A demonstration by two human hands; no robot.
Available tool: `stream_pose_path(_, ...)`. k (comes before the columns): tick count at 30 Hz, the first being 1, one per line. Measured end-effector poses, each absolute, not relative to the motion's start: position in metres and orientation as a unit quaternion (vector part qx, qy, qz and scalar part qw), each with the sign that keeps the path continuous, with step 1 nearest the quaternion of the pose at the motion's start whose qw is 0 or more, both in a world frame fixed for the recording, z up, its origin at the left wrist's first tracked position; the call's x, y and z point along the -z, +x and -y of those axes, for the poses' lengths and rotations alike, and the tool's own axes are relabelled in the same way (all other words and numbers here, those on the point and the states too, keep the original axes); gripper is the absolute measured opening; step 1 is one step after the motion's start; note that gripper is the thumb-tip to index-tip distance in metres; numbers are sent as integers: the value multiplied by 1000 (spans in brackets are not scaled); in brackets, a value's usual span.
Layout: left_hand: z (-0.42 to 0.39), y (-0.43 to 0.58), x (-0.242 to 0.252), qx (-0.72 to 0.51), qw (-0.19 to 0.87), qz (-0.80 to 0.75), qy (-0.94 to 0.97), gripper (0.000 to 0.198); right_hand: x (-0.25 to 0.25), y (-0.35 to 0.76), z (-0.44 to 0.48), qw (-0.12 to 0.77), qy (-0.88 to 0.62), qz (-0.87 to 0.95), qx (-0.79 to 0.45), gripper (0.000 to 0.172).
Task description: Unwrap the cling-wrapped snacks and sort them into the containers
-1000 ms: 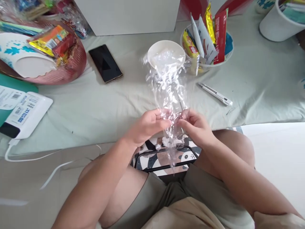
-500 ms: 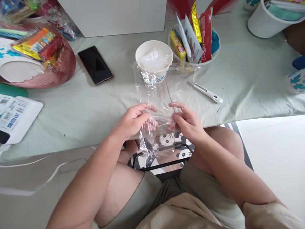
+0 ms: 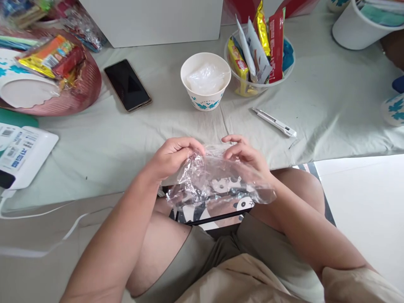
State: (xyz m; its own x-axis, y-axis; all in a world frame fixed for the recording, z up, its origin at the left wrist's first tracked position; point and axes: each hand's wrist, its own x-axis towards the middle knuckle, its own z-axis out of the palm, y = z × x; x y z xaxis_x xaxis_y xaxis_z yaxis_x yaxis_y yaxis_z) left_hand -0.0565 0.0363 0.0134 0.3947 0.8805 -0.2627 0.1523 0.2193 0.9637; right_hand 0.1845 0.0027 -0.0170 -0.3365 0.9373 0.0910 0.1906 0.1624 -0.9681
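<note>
A clear plastic bag (image 3: 217,181), crumpled and folded over, hangs between my hands above my lap at the table's front edge. My left hand (image 3: 176,155) pinches its upper left part between thumb and fingers. At the bag's upper right, my right hand (image 3: 244,153) has its fingers curled around the film, with the index finger raised. A paper cup (image 3: 206,101) with blue leaf prints stands upright beyond my hands, crumpled clear plastic (image 3: 206,79) inside it. To the right lies a white utility knife (image 3: 274,122), apart from my hands.
A black phone (image 3: 128,85) lies left of the cup. Behind it on the right is a clear bowl (image 3: 252,89) of snack packets. A pink basket (image 3: 91,86) with packets and a white device (image 3: 39,147) are at the left. A white bucket (image 3: 353,29) stands back right.
The far part of the bag, which lay toward the cup, has come back over my hands and now droops toward my lap. The cup's front is uncovered. My left hand has closed more.
</note>
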Motion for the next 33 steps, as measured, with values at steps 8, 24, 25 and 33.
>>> stream_pose_path(8, -39, -49, 6, -356, 617, -451, 538, 21, 24, 181, -7, 510, -495, 423, -562, 7)
stream_pose_path(24, -31, -36, -7, -322, 745, -437, 387, 31, 26, 171, -6, 524, -452, 400, -601, 22)
stream_pose_path(25, -31, -35, -8, -334, 741, -443, 378, 30, 26, 171, -6, 526, -450, 399, -601, 23)
stream_pose_path(33, -33, -38, -6, -338, 673, -478, 453, 20, 16, 177, -1, 439, -467, 453, -619, 20)
